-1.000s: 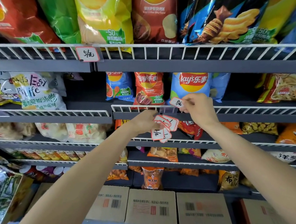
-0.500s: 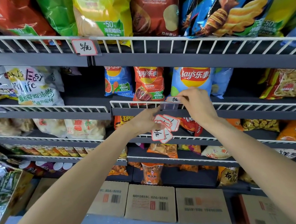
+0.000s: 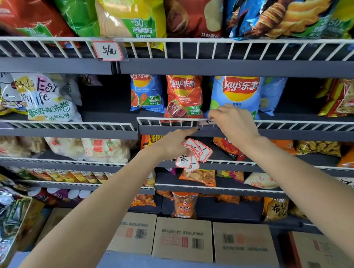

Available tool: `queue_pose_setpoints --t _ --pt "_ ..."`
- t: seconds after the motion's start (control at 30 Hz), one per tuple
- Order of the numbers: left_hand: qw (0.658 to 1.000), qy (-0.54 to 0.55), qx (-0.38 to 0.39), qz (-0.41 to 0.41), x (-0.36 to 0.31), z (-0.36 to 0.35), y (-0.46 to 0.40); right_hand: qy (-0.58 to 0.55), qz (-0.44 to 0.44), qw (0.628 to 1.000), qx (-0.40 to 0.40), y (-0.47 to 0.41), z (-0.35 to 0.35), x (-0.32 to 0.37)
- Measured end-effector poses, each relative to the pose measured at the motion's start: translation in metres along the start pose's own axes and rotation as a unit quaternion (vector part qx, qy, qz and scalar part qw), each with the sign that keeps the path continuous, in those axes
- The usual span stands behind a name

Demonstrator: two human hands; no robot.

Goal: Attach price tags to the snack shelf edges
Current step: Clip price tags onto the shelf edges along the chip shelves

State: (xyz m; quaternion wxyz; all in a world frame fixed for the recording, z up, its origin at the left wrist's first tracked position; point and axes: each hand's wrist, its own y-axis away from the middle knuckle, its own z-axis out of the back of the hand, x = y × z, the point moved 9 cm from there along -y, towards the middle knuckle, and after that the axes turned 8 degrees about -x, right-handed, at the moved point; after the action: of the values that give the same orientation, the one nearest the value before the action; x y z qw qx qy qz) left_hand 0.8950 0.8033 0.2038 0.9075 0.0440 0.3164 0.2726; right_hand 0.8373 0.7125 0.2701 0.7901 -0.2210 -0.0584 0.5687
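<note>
Head camera looks at gray shelf edges with white wire rails (image 3: 96,126) and dark gaps under them. Left hand (image 3: 170,144) grips a bunch of red-edged tags (image 3: 192,154) and points one finger at the rail. Just right, the right hand (image 3: 234,125) pinches one price tag (image 3: 209,121) against the rail.

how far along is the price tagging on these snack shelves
Done: one tag marked 5 already sits on the top shelf edge. In hand: the right hand is fitting a tag onto the second shelf's rail, under the Lay's bags, while the left hand holds a fan of spare tags. Left: those spares, and the lower shelf edges show no tags.
</note>
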Motion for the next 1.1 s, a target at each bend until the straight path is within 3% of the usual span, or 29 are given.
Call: queue_pose_setpoints --t 0.2,0.33,0.57,1.1 --pt "1.0 -0.017 0.006 -0.008 -0.001 0.0 -0.001 -0.04 -0.054 0.998 -0.006 0.007 -0.014 -0.006" --pt "0.999 -0.027 0.013 -0.012 0.0 -0.002 -0.001 -0.009 -0.042 0.999 0.015 0.01 -0.016 -0.001" --pt "1.0 -0.011 0.008 -0.003 0.003 -0.002 -0.004 -0.002 -0.055 0.998 -0.027 0.011 -0.012 0.0" --pt "1.0 0.007 0.006 0.0 0.004 -0.002 -0.008 0.023 -0.037 0.999 0.021 0.019 -0.016 -0.002"
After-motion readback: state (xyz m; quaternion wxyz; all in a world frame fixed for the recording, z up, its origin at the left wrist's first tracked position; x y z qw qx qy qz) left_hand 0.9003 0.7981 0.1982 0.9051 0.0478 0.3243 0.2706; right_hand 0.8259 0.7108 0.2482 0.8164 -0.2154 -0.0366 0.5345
